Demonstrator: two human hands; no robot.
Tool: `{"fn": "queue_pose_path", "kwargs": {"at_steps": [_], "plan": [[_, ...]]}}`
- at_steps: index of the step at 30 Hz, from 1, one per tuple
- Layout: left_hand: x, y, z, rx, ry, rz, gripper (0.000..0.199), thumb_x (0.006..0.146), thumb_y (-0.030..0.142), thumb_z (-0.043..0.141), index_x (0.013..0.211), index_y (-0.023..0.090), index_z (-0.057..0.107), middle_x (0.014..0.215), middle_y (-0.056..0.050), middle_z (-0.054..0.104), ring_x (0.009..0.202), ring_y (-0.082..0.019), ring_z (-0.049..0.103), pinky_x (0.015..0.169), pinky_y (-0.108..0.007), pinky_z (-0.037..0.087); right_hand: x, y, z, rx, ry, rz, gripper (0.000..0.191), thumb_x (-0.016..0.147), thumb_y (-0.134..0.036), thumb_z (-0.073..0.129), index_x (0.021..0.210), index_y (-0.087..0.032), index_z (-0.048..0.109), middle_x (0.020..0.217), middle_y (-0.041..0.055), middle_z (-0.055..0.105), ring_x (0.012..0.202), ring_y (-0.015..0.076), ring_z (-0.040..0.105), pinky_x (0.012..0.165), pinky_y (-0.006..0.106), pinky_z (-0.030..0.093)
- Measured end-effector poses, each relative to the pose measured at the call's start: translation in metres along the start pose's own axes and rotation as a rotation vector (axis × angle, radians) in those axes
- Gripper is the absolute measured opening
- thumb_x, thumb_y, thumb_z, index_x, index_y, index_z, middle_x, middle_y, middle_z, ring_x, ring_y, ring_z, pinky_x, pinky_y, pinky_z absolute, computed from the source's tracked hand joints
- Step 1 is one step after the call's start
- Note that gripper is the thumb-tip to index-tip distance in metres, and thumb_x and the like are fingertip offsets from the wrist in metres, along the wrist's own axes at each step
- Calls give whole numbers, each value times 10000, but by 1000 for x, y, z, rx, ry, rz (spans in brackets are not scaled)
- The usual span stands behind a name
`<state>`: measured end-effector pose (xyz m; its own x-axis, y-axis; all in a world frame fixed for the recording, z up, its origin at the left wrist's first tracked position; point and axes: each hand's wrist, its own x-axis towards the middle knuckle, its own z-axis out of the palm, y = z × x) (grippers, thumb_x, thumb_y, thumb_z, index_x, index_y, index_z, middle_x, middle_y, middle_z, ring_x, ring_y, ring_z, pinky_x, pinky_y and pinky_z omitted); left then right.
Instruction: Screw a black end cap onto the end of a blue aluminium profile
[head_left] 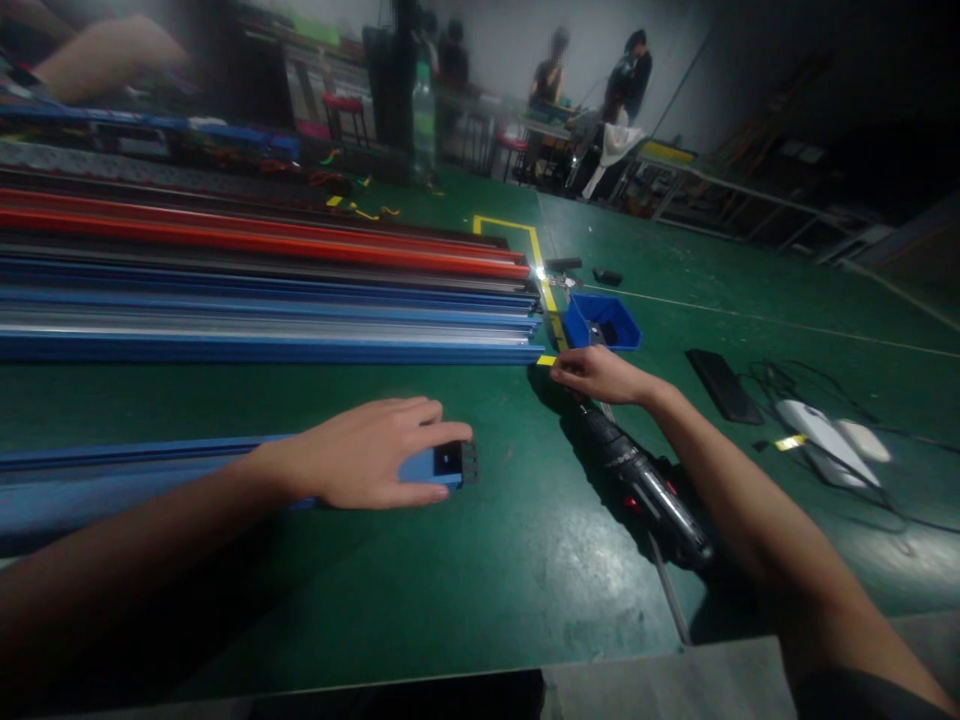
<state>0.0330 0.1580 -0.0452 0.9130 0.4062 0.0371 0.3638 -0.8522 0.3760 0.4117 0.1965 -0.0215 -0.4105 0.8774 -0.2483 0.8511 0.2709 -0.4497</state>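
My left hand (382,452) rests over the right end of a blue metal profile (187,458), its fingers spread beside a black end piece (469,463). Above the tip of a black electric screwdriver (645,485), my right hand (596,374) has its fingers pinched together; what they hold, if anything, is too small to make out. The screwdriver lies on the green table, between my right forearm and the table's middle. Just behind my right hand is a blue bin (626,325) with dark parts inside.
Blue profiles (300,350) and red profiles (337,246) lie across the back left. A black phone (724,385), cables and a white device (825,440) are at the right. A bottle (424,120) stands behind. Another person's hand (112,55) shows at upper left.
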Motion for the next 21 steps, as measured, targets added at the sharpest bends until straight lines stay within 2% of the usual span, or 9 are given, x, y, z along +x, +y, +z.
{"fn": "queue_pose_path", "kwargs": {"at_steps": [6, 16, 21], "plan": [[0, 1, -2, -10, -4, -8, 584, 972, 613, 566, 1469, 307, 555, 1133, -74, 658, 953, -219, 643, 827, -338, 487, -4, 4, -3, -104, -42, -8, 440, 1041, -517, 490, 955, -144, 706, 745, 64, 684, 636, 168, 596, 604, 295, 402], [1, 1, -2, -13, -30, -26, 592, 968, 622, 564, 1478, 322, 544, 1147, -71, 650, 970, -224, 644, 839, -345, 486, -4, 2, -2, -71, -31, -39, 406, 1037, -480, 506, 928, -139, 699, 765, 64, 683, 657, 166, 593, 628, 292, 404], [0, 0, -1, -12, 5, -3, 590, 970, 617, 565, 1473, 309, 555, 1141, -76, 651, 964, -218, 641, 840, -341, 490, -3, 3, 0, -50, -25, -45, 389, 1030, -466, 515, 928, -141, 703, 768, 62, 680, 662, 166, 592, 636, 296, 411]]}}
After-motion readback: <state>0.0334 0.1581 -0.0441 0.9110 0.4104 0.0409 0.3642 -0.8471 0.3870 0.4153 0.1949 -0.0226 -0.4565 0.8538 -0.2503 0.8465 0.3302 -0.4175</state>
